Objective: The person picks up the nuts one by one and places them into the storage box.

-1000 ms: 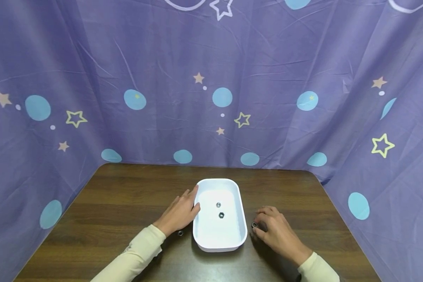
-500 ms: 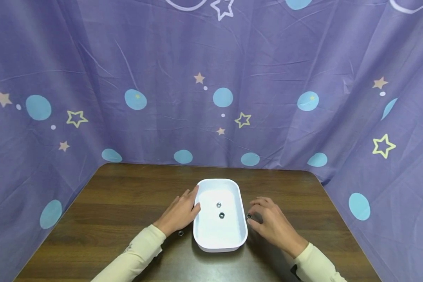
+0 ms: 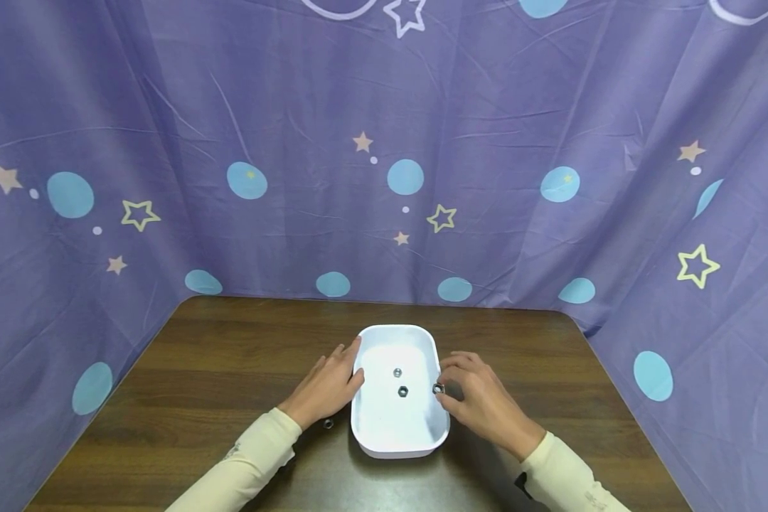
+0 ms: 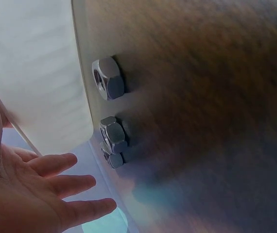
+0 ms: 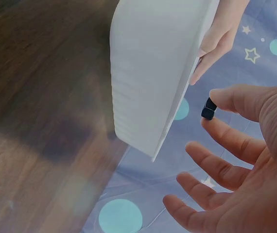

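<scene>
At the tray rim [image 3: 397,451], right fingers [image 5: 232,140] pinch a nut [image 3: 438,389]; left fingers [image 4: 75,186] lie extended. Likely hard, slick; grip flats.

From my distant post I see a curtained-off tabletop workspace: purple fabric hangings [image 3: 384,92] printed with peach stars [image 3: 362,142] and pale-blue rounds [image 3: 405,176] enclose a brown wood-grain table [image 3: 243,363]; home or studio, I cannot tell.
</scene>
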Available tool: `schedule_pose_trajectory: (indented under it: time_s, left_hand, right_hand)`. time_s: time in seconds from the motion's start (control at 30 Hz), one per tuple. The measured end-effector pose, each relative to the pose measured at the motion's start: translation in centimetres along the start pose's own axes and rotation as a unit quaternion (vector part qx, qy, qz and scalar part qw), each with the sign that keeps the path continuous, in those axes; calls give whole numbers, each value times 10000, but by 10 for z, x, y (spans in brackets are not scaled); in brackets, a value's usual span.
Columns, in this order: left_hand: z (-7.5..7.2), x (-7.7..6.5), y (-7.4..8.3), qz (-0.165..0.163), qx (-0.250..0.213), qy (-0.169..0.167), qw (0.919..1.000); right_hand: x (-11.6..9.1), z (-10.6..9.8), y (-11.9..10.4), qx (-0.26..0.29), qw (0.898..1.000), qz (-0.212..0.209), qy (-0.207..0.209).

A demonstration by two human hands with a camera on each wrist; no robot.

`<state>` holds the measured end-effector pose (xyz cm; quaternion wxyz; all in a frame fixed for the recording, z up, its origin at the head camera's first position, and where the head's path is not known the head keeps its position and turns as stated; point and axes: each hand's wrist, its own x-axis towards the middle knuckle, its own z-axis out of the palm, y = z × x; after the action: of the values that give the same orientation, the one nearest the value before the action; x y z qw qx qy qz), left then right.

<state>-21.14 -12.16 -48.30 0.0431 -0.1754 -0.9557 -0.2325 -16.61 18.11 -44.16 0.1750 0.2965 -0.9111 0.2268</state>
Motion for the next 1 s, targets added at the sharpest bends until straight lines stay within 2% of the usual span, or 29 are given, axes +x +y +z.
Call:
schedule_pose_trajectory:
  time_s: [0.53, 0.77, 1.0]
  left_hand:
    - [3, 0, -4, -10, -15, 26, 10000]
    - [2, 0, -5, 17, 13, 24, 10000]
    - [2, 0, -5, 63, 43, 33, 10000]
  right_hand:
    - [14, 18, -8, -72, 9998, -37, -200]
    - [18, 28, -11, -26, 9990, 24, -441]
    - [21, 38, -15, -48, 9982, -158, -572]
